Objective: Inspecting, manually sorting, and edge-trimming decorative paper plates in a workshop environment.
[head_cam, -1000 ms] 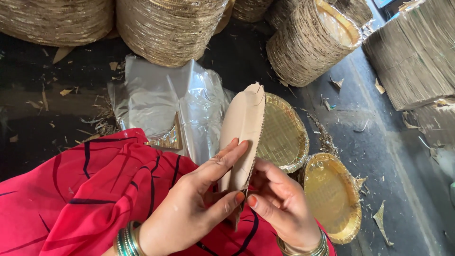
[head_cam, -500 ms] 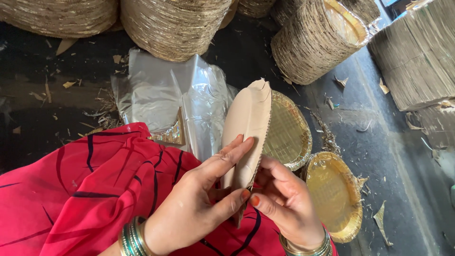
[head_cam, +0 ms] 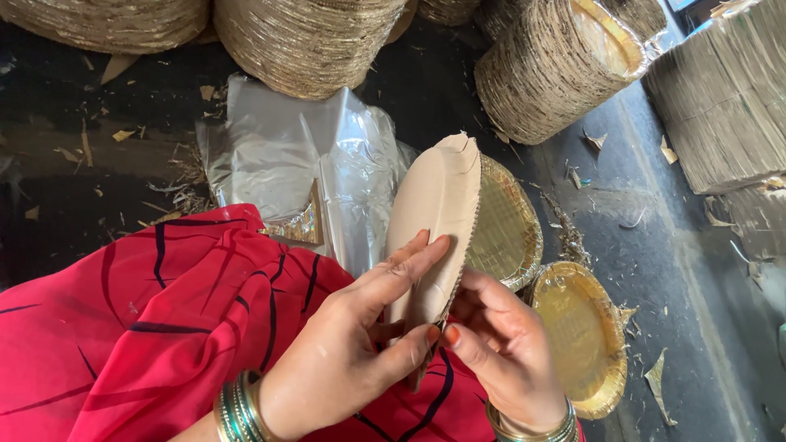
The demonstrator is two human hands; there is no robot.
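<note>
Red cloth with dark stripes (head_cam: 164,327), lower left, over the lap. Clear plastic sheet (head_cam: 286,155) on the floor beyond it. Left hand (head_cam: 344,360), fingers pressed against the brown back of a small stack of paper plates (head_cam: 434,221), held on edge at centre. Right hand (head_cam: 503,352) pinching the stack's lower rim. Gold plate piles (head_cam: 585,344) on the floor, right.

Dark floor (head_cam: 671,270) (scrap-strewn) bears plate stacks (head_cam: 307,37) and plastic sheet (head_cam: 278,155).
</note>
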